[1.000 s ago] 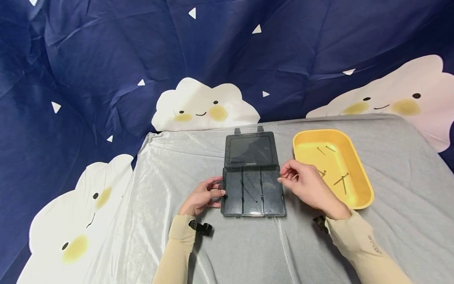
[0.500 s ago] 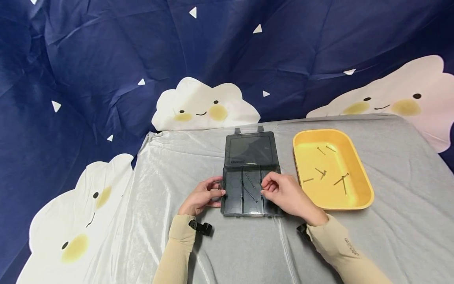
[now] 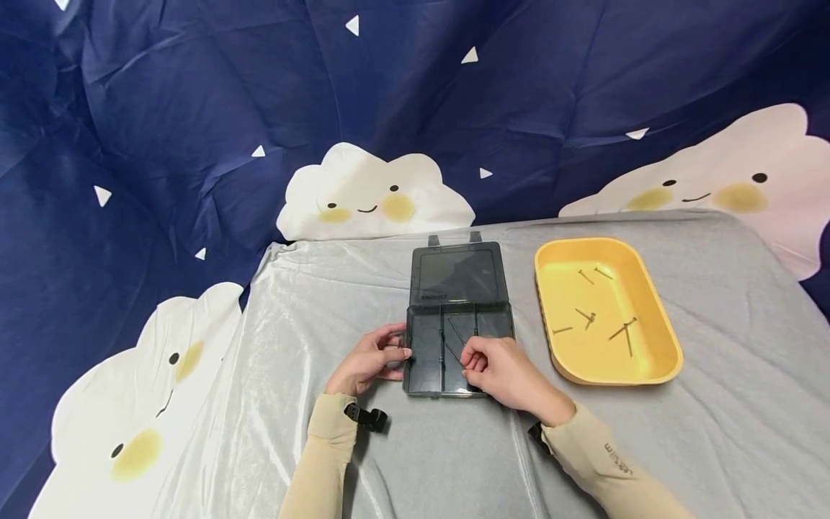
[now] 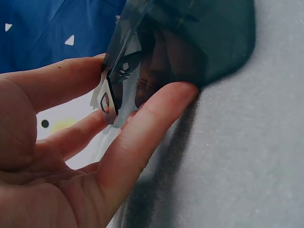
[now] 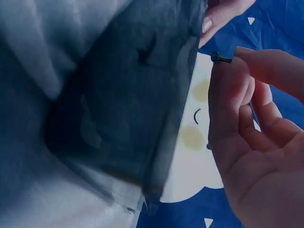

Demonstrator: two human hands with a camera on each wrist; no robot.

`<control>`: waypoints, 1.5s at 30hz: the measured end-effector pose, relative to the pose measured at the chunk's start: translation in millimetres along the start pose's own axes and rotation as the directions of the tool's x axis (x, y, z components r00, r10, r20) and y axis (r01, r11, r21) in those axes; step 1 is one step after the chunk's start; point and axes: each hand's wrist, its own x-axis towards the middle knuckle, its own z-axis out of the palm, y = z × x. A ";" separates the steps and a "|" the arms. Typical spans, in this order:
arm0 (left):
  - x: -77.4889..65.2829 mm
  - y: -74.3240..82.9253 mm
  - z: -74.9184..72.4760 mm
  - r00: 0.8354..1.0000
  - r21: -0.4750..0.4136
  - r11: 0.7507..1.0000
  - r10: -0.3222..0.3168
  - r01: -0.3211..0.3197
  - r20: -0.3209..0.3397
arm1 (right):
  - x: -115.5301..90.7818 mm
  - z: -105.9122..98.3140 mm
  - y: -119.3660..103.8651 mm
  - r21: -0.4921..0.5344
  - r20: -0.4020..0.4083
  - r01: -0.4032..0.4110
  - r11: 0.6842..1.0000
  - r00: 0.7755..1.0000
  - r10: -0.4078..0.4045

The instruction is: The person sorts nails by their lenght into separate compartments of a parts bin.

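Observation:
A dark see-through plastic organizer box (image 3: 424, 364) lies on the cloth, its lid (image 3: 460, 272) folded back away from me. Dividers split it into three long compartments. Two long screws (image 3: 457, 330) lie in the middle one. My left hand (image 3: 366, 360) holds the box's left side, thumb and index finger set against it around a small latch (image 4: 109, 99). Over the middle and right compartments, my right hand (image 3: 502, 371) pinches a screw (image 5: 216, 57) between thumb and fingertips, its head sticking out. The right compartment is mostly hidden by that hand.
A yellow tray (image 3: 609, 378) with several loose screws (image 3: 627, 331) stands right of the box. Grey cloth (image 3: 447, 461) covers the table, and a dark blue cloud-print curtain (image 3: 532, 108) hangs behind it.
My right hand has moved left from between the tray and the box, then slightly toward me, to over the middle compartment. The left hand and the box have stayed in place.

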 end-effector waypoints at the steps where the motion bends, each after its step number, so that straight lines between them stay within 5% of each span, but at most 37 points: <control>1: 0.0 -0.7 -0.1 1.000 0.000 1.000 -0.001 0.001 0.000 | -0.4 1.6 0.1 -0.005 0.001 -0.003 1.000 1.000 0.003; 22: 1.1 -1.5 1.5 1.000 -0.009 1.000 -0.001 0.001 0.001 | -0.8 9.9 1.7 -0.047 -0.055 -0.064 0.997 0.997 0.061; 45: 0.1 0.8 1.4 0.999 0.010 1.000 0.000 0.000 0.032 | -11.8 -27.2 0.2 -0.087 -0.150 -0.045 0.995 0.988 0.032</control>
